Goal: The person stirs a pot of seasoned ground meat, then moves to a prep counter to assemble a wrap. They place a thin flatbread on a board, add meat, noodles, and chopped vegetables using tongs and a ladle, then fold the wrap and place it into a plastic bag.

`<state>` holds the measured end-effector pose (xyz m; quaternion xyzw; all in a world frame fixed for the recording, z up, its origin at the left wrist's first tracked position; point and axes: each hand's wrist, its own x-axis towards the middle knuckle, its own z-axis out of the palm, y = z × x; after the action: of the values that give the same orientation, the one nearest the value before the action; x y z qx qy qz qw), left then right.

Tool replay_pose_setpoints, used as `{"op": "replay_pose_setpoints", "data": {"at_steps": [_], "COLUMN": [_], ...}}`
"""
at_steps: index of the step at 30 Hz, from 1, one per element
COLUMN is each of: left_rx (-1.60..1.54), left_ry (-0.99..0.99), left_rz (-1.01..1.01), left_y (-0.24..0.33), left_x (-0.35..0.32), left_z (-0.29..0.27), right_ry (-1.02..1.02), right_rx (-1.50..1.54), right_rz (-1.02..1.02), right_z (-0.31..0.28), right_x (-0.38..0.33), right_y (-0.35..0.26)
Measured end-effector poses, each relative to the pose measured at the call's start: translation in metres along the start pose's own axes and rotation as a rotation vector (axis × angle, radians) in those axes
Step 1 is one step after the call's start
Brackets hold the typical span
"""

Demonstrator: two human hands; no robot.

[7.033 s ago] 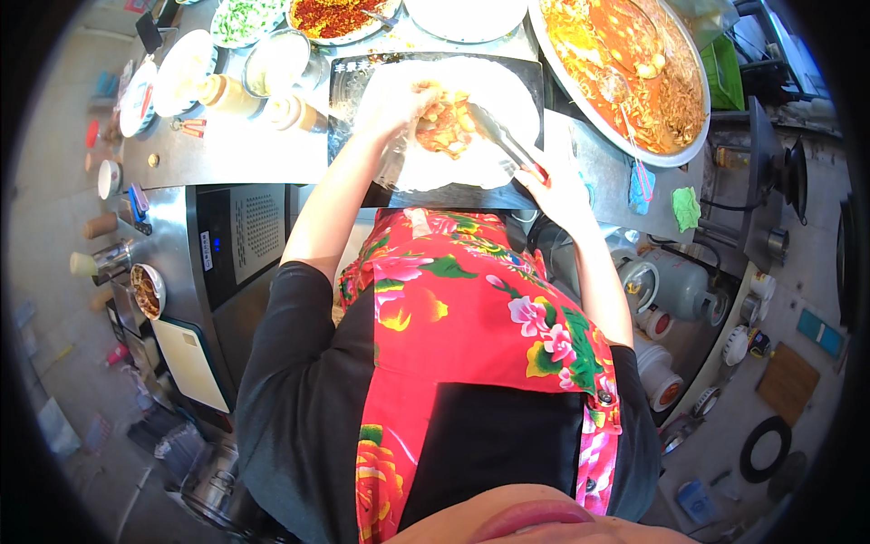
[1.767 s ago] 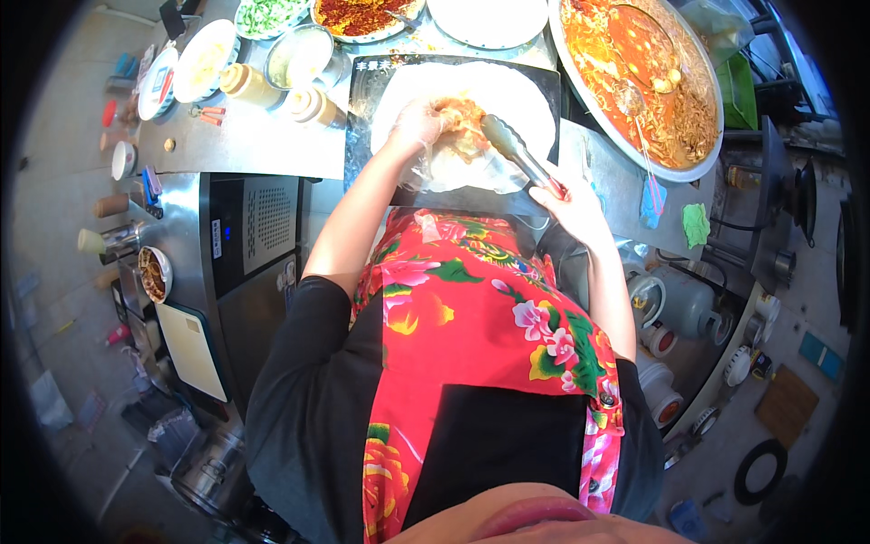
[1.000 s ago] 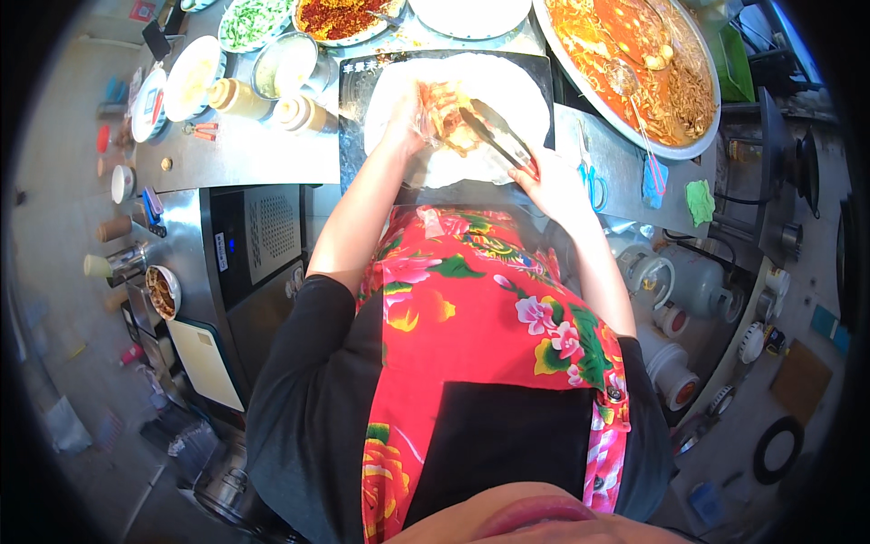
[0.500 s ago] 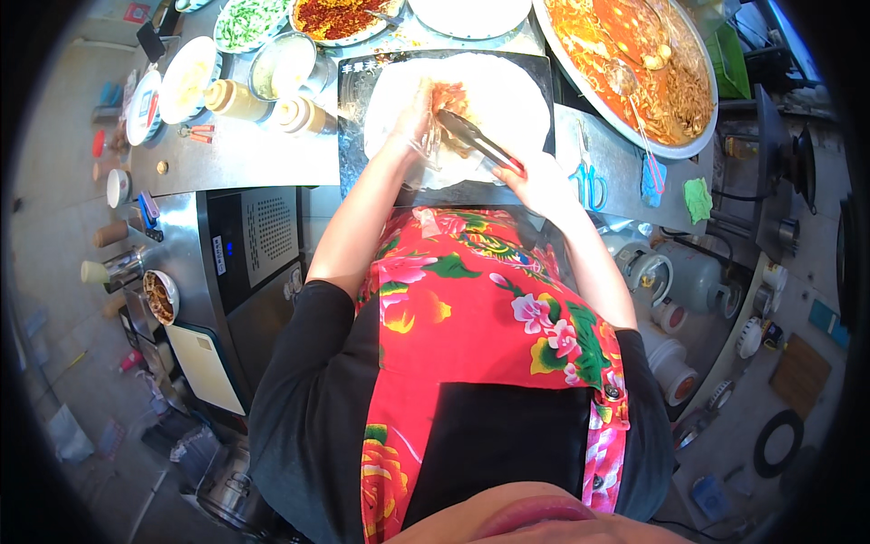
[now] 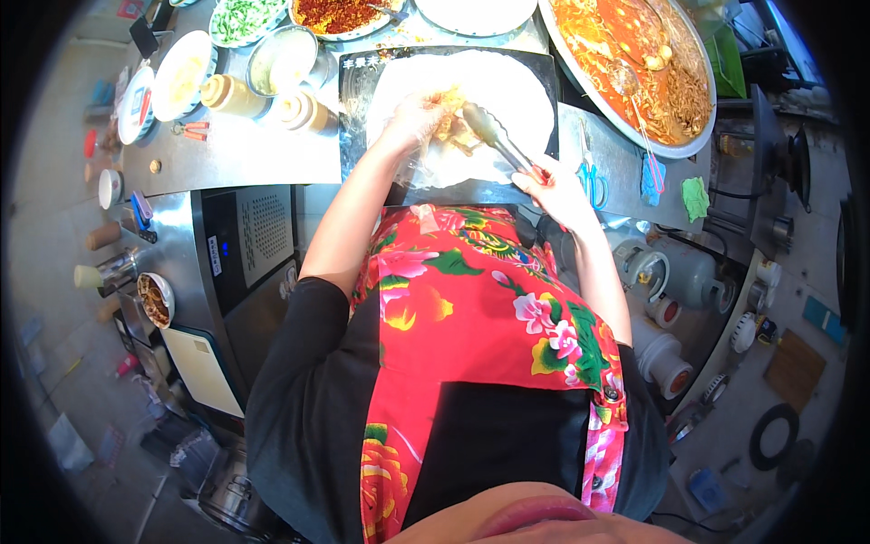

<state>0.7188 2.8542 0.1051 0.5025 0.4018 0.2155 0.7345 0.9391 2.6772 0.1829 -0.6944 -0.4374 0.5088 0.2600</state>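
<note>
A round white flatbread (image 5: 507, 91) lies on a black board (image 5: 358, 100) in front of me. A heap of orange-yellow filling (image 5: 456, 127) sits on its near left part. My left hand (image 5: 412, 118), in a thin clear glove, presses on the flatbread and the filling. My right hand (image 5: 553, 186) grips metal tongs (image 5: 494, 136) with red-tipped handles. The tongs' tips reach into the filling beside my left fingers.
A large round pan of orange-red stew (image 5: 634, 63) stands at the right, with a ladle in it. Bowls of greens (image 5: 245, 16), chili (image 5: 340, 14) and sauces (image 5: 181, 72), and squeeze bottles (image 5: 231, 93), stand at the left. Blue scissors (image 5: 591, 181) lie near my right hand. Gas cylinders (image 5: 666, 272) stand below right.
Over the last second the tongs swung left, from above the flatbread down into the filling. My left hand stayed pressed on the flatbread's near left part.
</note>
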Motion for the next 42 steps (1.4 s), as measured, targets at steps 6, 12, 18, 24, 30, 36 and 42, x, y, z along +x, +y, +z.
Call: {"op": "replay_pose_setpoints", "data": {"at_steps": [6,12,18,24,30,36,42], "left_rx": [0.406,0.941,0.572,0.189,0.68,0.685,0.624], "left_ry": [-0.012,0.232,0.027,-0.006,0.188,0.015,0.067], "left_rz": [-0.018,0.255,0.117,0.016,0.176,0.217,0.189], "left_y": [-0.002,0.016,0.018,0.014,0.01,-0.002,-0.006], "left_x": [0.0,-0.004,-0.001,-0.008,-0.001,0.019,0.017], "left_z": [-0.016,-0.011,0.019,0.025,0.026,0.022,0.028], "right_ry": [0.042,0.052,0.096,0.076,0.053,0.164,0.164], "right_rx": [-0.285,-0.723,-0.905,-0.53,-0.609,-0.903,-0.758], "right_rz": [-0.137,-0.032,-0.06,-0.017,0.019,-0.043,-0.041], "right_z": [0.005,-0.021,-0.045,-0.049,-0.039,-0.031,-0.038], "right_x": [-0.008,-0.025,0.007,-0.01,-0.005,-0.007,-0.018], "right_y": [-0.015,-0.034,-0.024,-0.025,-0.028,-0.026,-0.032]}}
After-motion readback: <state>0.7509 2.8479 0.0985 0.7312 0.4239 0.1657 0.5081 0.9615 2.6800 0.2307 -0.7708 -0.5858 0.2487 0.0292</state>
